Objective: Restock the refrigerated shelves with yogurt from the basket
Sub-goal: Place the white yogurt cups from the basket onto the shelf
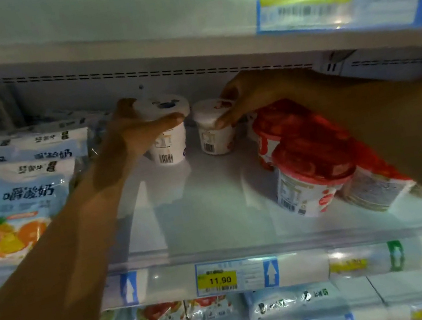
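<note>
Restocking, judged midway: left hand [132, 137] gripped one yogurt cup [170, 144], right hand [246, 97] pinched a second cup [214, 139] at the rear; shelf [198, 204] front lay largely bare.

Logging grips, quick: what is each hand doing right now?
Left hand: grips the left white cup near its top.
Right hand: pinches the right white cup at its lid.

The left hand [129, 134] and right hand [244, 97] are bare, likewise the left forearm [75, 226] and right forearm [395, 127] throughout.
</note>
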